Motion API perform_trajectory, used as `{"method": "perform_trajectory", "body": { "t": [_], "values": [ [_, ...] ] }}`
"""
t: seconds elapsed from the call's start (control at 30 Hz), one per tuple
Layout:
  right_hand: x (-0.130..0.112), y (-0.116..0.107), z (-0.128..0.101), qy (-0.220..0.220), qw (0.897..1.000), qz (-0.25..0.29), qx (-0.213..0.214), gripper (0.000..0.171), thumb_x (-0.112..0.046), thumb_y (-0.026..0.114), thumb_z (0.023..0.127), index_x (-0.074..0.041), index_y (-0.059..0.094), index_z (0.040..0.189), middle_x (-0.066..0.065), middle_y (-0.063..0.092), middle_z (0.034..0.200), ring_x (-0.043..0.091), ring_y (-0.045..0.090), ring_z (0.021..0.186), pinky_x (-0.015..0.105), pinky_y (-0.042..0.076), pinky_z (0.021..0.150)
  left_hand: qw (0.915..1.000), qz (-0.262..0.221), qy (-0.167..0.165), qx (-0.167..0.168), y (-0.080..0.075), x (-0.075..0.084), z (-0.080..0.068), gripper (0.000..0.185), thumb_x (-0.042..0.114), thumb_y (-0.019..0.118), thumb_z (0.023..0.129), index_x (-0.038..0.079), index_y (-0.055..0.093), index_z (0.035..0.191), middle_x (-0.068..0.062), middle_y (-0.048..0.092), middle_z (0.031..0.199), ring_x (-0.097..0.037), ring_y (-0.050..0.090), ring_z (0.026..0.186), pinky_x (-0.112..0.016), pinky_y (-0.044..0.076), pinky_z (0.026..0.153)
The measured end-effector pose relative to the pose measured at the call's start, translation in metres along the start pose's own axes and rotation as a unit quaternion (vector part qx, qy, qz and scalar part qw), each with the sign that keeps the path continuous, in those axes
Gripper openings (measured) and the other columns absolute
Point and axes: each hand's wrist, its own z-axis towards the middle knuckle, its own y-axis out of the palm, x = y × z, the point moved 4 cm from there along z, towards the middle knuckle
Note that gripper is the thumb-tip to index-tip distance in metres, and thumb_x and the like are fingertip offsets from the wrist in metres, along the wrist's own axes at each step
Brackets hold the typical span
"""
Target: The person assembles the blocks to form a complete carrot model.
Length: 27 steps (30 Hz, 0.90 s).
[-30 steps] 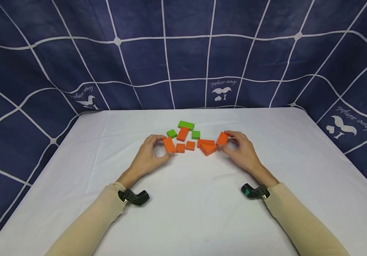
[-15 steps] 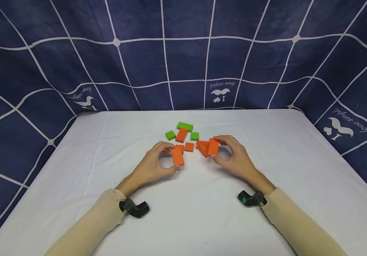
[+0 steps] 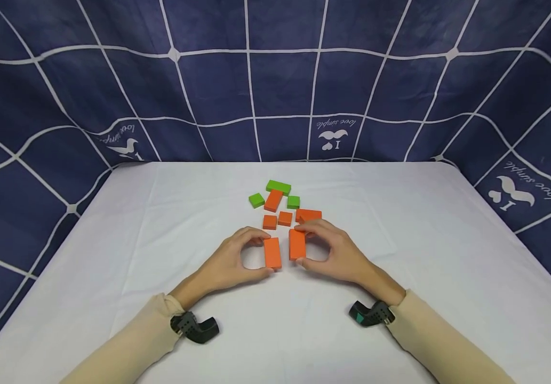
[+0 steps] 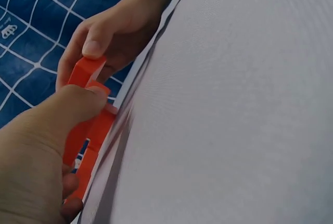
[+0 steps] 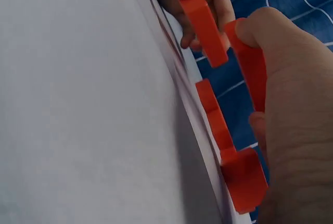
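Observation:
My left hand [image 3: 264, 254] pinches an orange rectangular block [image 3: 272, 253] by its ends, thumb near and fingers far. My right hand [image 3: 300, 246] pinches a second orange block [image 3: 296, 244] the same way. The two blocks stand side by side, a narrow gap apart, on the white table [image 3: 400, 250]. In the left wrist view my thumb covers the left block [image 4: 88, 146], and the right hand's block [image 4: 86, 70] shows beyond it. In the right wrist view the right block [image 5: 251, 70] sits under my thumb, with the left block [image 5: 204, 26] opposite.
Behind the hands lies a loose group: an orange long block [image 3: 273, 200], two small orange squares [image 3: 269, 222] [image 3: 285, 218], an orange piece [image 3: 309, 215], a green long block [image 3: 278, 187] and two small green squares [image 3: 256, 200] [image 3: 293, 202]. A blue gridded cloth [image 3: 275, 96] hangs behind.
Both hands have carried their orange blocks from the pile toward me and inward. The blocks now stand parallel and close together in front of the group.

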Motion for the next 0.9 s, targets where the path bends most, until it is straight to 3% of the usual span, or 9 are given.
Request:
{"method": "perform_trajectory", "body": {
  "t": [0.23, 0.53, 0.9],
  "values": [
    [-0.007, 0.013, -0.006, 0.008, 0.998, -0.004, -0.064, 0.060, -0.052, 0.074, 0.077, -0.029, 0.057, 0.129, -0.014, 0.058, 0.123, 0.004, 0.059, 0.103, 0.031, 0.048, 0.094, 0.9986, 0.046, 0.002, -0.025, 0.004, 0.001, -0.005, 0.061, 0.052, 0.079, 0.071, 0.030, 0.057, 0.123, 0.016, 0.055, 0.119, -0.003, 0.049, 0.115, -0.036, 0.043, 0.102],
    [-0.004, 0.016, -0.003, 0.040, 0.994, -0.026, -0.100, 0.058, -0.059, 0.072, 0.076, -0.033, 0.058, 0.127, -0.022, 0.055, 0.120, -0.001, 0.054, 0.104, 0.029, 0.048, 0.095, 0.9965, 0.076, -0.006, -0.035, 0.004, 0.001, -0.002, 0.061, 0.054, 0.079, 0.071, 0.029, 0.058, 0.123, 0.014, 0.057, 0.122, -0.005, 0.046, 0.119, -0.037, 0.040, 0.106],
    [-0.005, 0.017, 0.000, 0.044, 0.990, -0.050, -0.124, 0.061, -0.058, 0.071, 0.078, -0.030, 0.057, 0.129, -0.018, 0.055, 0.127, 0.003, 0.051, 0.119, 0.037, 0.044, 0.104, 0.9937, 0.100, 0.000, -0.051, 0.005, 0.000, -0.001, 0.061, 0.054, 0.076, 0.074, 0.026, 0.058, 0.126, 0.011, 0.056, 0.125, -0.008, 0.044, 0.122, -0.040, 0.038, 0.108]
  ]
}}
